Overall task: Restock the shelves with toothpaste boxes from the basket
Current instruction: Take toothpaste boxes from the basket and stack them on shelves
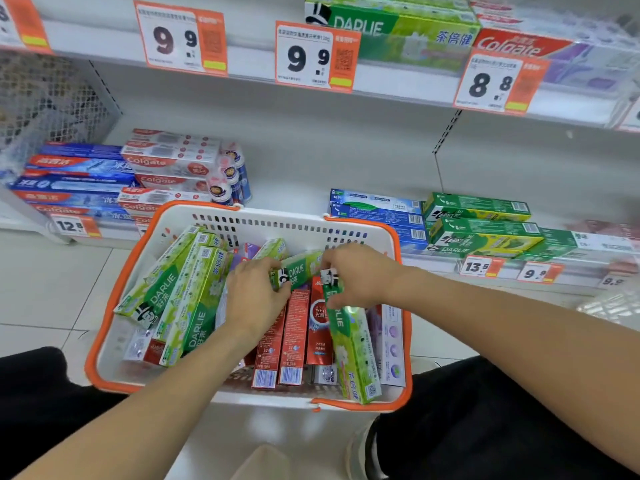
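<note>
Orange-rimmed and white, the basket is sitting on the tiled floor in front of the bottom shelf, and both hands are reaching into it. The left hand is curling its fingers round one end of a short green Darlie box lying crosswise near the far wall of the basket. The right hand is pinching the top end of a long green box, which is leaning along the right side with its lower end near the front rim. Between the forearms, red boxes are lying side by side, barcodes toward the front. More green boxes are piling up slantwise at the left of the basket, and a pale purple box is lying against the right wall.

On the shelf behind, green Darlie packs are stacking beside blue boxes, while Colgate boxes and small tubes are standing farther left. Orange price tags are hanging from the upper shelf edge.
</note>
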Available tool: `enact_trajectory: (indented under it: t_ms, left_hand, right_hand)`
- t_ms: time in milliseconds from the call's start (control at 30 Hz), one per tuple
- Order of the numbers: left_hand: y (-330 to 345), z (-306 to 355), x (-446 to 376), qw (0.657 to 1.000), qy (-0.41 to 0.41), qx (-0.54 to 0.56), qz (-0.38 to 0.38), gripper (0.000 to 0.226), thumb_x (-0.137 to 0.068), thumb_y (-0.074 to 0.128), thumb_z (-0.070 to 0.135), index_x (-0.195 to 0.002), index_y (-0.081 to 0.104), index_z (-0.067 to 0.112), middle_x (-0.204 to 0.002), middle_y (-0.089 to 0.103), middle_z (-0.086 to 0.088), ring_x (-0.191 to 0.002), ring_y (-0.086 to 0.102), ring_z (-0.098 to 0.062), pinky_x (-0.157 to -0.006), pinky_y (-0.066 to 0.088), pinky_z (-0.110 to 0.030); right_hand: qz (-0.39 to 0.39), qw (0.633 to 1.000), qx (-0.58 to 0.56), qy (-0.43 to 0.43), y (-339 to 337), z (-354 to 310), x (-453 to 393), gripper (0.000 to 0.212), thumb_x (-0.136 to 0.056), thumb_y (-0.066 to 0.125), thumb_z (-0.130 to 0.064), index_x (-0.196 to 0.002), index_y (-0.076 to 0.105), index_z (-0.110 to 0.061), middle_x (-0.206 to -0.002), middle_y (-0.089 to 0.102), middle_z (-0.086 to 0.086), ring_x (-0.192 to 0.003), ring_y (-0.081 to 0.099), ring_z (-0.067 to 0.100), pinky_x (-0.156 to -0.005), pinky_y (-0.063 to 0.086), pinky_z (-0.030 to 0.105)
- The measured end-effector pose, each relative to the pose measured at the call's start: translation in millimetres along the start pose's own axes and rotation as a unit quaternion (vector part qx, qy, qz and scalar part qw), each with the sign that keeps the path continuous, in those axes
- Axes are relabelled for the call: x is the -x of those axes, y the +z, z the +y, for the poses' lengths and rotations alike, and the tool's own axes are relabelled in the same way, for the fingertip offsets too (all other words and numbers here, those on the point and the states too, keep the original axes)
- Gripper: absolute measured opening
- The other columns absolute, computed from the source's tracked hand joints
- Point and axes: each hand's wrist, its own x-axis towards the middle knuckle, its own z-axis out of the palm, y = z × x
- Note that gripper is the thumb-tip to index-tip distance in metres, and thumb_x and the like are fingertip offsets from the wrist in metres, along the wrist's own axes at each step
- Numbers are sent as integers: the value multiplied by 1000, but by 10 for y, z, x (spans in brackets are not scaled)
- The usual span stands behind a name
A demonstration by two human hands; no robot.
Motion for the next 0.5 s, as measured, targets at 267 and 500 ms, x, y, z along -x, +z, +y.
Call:
enact_trajectory:
  t_ms: [267,500]
  left_hand:
    - [-668,314,-260,975,38,204,-77,61,-76,84,12,-130,61,30,-109,62,21,-96,56,15,-80,39,-1]
    - [-1338,403,-355,936,58,325,-121,57,-69,83,8,-123,66,17,-103,77,2,-95,73,-17,-83,58,-35]
  right_hand:
    - [47,972,-221,61,-445,84,41,72,-56,96,-33,-118,59,-24,-118,63,2,-91,63,18,-79,52,31]
    - [34,905,-419,65,-732,382,26,56,-62,88,5,-110,64,-6,-95,76,9,-86,74,24,-77,59,37]
